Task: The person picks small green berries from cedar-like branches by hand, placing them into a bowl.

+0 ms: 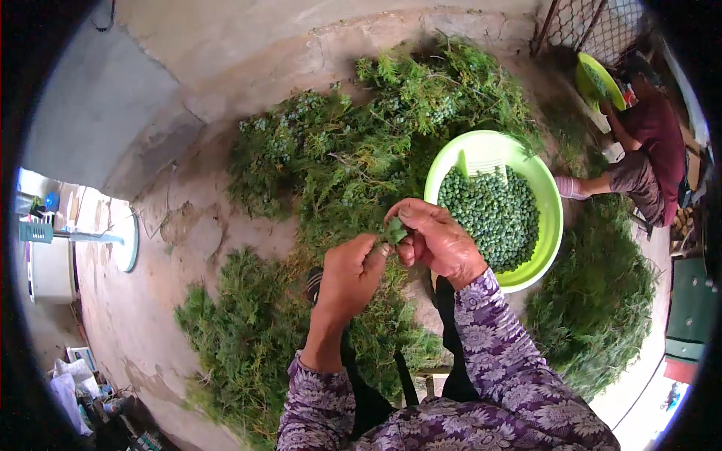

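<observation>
In front of my body both hands meet over a small green sprig. My left hand is closed, its thumb and forefinger pinching the sprig's near end. Curled round the other side, my right hand grips it with thumb and fingers; part of the sprig is hidden by them. Just right of my right hand stands a lime-green basin holding many small round green berries. Beyond my hands lies a big heap of leafy evergreen branches, with bluish-green berries on some of them.
More cut greenery lies at lower left, and another pile at right. At upper right a seated person works by a second green basin. A pedestal fan stands at left. A concrete wall runs behind.
</observation>
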{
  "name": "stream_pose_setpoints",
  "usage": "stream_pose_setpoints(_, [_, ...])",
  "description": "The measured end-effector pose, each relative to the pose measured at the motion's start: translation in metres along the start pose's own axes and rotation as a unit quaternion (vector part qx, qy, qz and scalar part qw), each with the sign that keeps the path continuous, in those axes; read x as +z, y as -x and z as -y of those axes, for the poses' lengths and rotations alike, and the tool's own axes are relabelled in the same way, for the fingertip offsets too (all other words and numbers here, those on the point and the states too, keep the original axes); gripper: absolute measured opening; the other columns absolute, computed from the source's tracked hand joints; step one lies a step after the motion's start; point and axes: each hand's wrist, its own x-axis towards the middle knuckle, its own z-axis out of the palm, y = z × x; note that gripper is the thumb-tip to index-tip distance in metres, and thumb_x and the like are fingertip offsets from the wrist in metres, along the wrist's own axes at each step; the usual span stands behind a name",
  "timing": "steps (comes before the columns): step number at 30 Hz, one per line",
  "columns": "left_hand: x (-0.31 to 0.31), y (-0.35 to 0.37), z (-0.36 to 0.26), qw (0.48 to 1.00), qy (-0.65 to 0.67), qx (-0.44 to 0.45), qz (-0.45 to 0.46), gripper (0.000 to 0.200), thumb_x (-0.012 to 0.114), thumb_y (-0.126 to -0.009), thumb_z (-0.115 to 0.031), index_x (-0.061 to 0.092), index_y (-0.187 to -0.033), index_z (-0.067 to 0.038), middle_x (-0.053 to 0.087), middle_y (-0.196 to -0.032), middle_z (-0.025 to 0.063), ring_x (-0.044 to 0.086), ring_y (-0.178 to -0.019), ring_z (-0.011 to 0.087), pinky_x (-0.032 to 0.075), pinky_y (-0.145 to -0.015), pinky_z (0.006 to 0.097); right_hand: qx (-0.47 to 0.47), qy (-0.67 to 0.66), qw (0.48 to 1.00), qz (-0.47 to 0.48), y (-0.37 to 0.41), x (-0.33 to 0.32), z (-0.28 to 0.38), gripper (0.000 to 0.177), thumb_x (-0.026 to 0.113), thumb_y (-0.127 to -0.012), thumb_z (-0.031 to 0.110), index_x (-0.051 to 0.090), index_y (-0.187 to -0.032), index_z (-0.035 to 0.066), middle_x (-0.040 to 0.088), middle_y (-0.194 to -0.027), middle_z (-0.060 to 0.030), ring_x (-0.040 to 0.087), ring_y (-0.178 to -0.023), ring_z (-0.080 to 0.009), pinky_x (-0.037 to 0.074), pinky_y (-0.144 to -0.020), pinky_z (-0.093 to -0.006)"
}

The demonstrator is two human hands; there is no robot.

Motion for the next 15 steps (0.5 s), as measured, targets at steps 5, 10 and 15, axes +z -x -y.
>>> stream_pose_setpoints(5, [0.005,0.006,-0.002,0.996,0.037,-0.087,-0.002,0.009,0.055,-0.080,-0.008,0.055,-0.083,0.001,0.042,-0.058,0.0087,0.035,-0.052,0.0082,0.032,-0.046,0.0255,-0.044,0.069,0.996,0.045,0.000,-0.008,-0.006,0.026,0.054,-0.085,0.023,0.051,-0.103,0.003,0.053,-0.066,-0.0017,0.048,-0.049,-0.0078,0.040,-0.045,-0.0216])
stream_pose_setpoints(10, [0.004,0.009,-0.004,0.982,0.159,-0.106,-0.008,0.009,0.056,-0.081,-0.010,0.058,-0.080,-0.001,0.044,-0.054,-0.0034,0.034,-0.049,0.0041,0.029,-0.046,0.0203,0.003,0.034,0.995,0.094,0.000,-0.011,-0.007,0.025,0.058,-0.081,0.019,0.051,-0.099,0.004,0.052,-0.064,-0.0004,0.046,-0.047,-0.0079,0.037,-0.043,-0.0211])
stream_pose_setpoints(15, [-0.006,0.011,-0.018,0.916,0.355,-0.189,0.005,0.011,0.058,-0.079,-0.012,0.061,-0.078,-0.002,0.045,-0.054,-0.0068,0.035,-0.047,0.0013,0.024,-0.044,0.0183,0.080,-0.108,0.978,0.157,0.004,-0.006,-0.003,0.016,0.057,-0.077,0.011,0.050,-0.090,0.005,0.051,-0.061,0.0001,0.039,-0.043,-0.0064,0.030,-0.039,-0.0189])
